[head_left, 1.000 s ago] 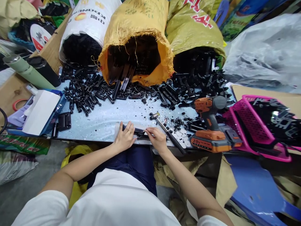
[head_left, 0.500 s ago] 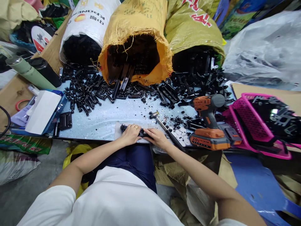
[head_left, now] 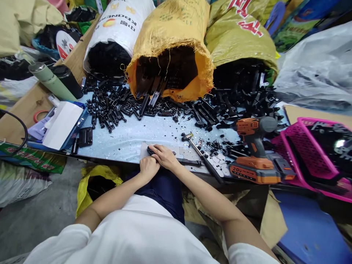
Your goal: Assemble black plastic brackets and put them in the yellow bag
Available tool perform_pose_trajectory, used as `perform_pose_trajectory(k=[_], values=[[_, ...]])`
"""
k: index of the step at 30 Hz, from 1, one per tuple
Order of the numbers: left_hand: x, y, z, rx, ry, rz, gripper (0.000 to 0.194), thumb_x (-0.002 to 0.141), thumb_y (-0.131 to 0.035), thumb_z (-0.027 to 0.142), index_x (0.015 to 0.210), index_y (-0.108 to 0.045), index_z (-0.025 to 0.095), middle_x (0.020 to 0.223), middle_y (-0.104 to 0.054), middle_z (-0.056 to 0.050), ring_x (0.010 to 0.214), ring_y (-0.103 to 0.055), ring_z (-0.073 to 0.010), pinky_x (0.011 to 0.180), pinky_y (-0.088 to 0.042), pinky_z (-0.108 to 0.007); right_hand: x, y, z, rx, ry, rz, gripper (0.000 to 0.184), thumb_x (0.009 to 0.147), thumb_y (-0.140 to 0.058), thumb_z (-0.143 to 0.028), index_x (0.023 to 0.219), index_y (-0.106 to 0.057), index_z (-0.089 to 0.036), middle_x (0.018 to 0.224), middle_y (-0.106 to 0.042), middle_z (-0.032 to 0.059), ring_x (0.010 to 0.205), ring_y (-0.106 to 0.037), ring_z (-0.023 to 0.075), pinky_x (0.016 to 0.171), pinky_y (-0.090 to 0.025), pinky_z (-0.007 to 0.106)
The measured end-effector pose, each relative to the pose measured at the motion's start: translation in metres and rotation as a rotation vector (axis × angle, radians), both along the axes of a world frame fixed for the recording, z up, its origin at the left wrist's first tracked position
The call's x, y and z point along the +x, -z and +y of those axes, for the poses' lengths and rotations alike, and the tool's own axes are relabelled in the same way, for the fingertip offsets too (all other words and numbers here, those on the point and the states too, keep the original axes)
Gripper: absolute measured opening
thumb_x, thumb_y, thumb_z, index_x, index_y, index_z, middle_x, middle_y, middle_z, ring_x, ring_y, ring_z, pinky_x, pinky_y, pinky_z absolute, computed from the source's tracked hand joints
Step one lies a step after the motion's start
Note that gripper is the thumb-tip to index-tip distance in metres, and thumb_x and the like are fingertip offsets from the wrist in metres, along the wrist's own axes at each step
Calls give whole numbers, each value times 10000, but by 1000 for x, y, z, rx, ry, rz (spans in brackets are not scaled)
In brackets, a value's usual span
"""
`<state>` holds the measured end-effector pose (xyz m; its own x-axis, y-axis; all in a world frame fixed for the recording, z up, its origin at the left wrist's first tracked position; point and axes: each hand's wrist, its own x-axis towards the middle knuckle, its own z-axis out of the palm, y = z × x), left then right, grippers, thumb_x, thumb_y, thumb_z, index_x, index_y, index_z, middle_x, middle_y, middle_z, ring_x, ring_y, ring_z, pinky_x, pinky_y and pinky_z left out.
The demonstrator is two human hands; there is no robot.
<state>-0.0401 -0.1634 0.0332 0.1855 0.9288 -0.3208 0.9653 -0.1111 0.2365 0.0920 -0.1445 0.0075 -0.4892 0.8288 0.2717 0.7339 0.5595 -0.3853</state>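
A long black plastic part (head_left: 189,161) lies along the front edge of the workbench, its left end under my hands. My right hand (head_left: 165,157) is closed over that left end, fingers pointing left. Tucked against it at the bench edge, my left hand (head_left: 149,168) is curled into a fist. Its fingertips are hidden, so what it grips does not show. Right of my hands lies a hammer (head_left: 199,152) with a dark handle, slanting across the part's right end. An orange and black cordless drill (head_left: 253,146) stands farther right.
Three sacks, white (head_left: 115,25), orange (head_left: 170,33) and olive (head_left: 242,40), open toward me. Black parts (head_left: 110,106) and small pins (head_left: 216,146) are heaped before them. A pink basket (head_left: 310,154) stands right; a blue tray (head_left: 62,141) and a green bottle (head_left: 51,80) left.
My right hand has slid left along the black part until it meets my left hand. The left hand has dropped toward the bench edge and curled. The whole view has shifted slightly.
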Motion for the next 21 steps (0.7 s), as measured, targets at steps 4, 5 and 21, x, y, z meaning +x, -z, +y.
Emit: perform_pose_trajectory(k=[4, 5, 21], values=[[-7, 7, 7, 109, 100, -26, 411, 884, -396, 381, 848, -715, 124, 807, -703, -138, 763, -670, -242, 691, -495, -331, 1, 2, -1, 4, 41, -57, 460, 952, -342, -331, 1396, -376, -213, 1155, -547, 117, 979, -540, 214, 857, -472, 355], [-9, 10, 8, 121, 114, -30, 418, 885, -395, 388, 840, -715, 123, 799, -703, -138, 759, -671, -245, 682, -496, -334, 0, 4, 0, 1, 58, -81, 455, 952, -344, -317, 1392, -384, -208, 1111, -562, 120, 943, -545, 218, 839, -475, 358], [-13, 10, 61, 447, 1039, -179, 471, 917, -394, 455, 1152, -560, 82, 1075, -608, -177, 995, -570, -244, 817, -437, -352, 102, 6, -68, 242, 389, -265, 444, 801, -521, -595, 707, -583, -165, 660, -580, 79, 643, -545, 192, 589, -384, 299]])
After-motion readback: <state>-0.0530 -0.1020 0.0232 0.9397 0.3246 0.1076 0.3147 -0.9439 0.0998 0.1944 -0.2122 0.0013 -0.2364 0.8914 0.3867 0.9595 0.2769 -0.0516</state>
